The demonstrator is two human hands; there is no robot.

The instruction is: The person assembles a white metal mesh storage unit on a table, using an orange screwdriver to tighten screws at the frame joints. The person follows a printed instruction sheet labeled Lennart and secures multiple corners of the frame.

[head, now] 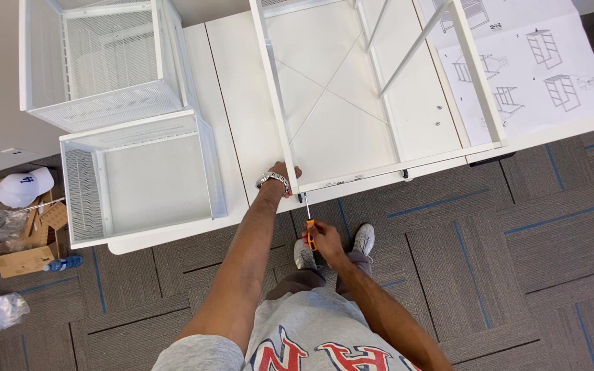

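Note:
A white metal frame (278, 110) with thin cross braces lies on the white table (235, 89). My left hand (284, 176), with a metal watch on its wrist, grips the frame's near left corner. My right hand (324, 240) is shut on an orange-handled screwdriver (309, 225). The screwdriver's dark shaft points up at the underside of the frame's near rail, just right of my left hand.
Two white mesh drawer baskets (142, 172) sit on the table's left part. An unfolded instruction sheet (537, 62) lies at the far right. On the grey carpet at left are a cardboard box (29, 255), a white cap (23, 187), plastic bags and a bottle.

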